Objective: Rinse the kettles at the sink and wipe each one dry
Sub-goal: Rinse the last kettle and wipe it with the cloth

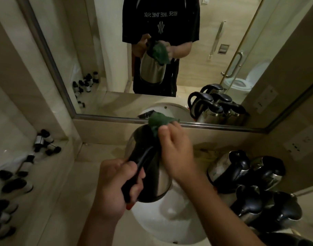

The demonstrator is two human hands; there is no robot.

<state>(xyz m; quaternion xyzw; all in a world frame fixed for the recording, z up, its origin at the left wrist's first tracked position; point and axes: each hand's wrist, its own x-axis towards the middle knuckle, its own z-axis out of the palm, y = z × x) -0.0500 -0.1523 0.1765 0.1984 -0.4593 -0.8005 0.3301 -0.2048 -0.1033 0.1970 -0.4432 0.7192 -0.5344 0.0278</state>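
A steel kettle (162,181) with a black lid and handle hangs over the white sink (170,226). My left hand (115,185) grips its black handle at the lower left. My right hand (175,153) presses a green cloth (159,121) against the kettle's top, near the lid and spout. Several more steel kettles (248,176) with black handles stand packed together on the counter to the right of the sink.
A large mirror (116,59) covers the wall behind the sink and reflects a person, the kettle and the cloth. Several small black-capped toiletry bottles (19,176) lie along the left counter. A wall socket (302,144) sits at the right.
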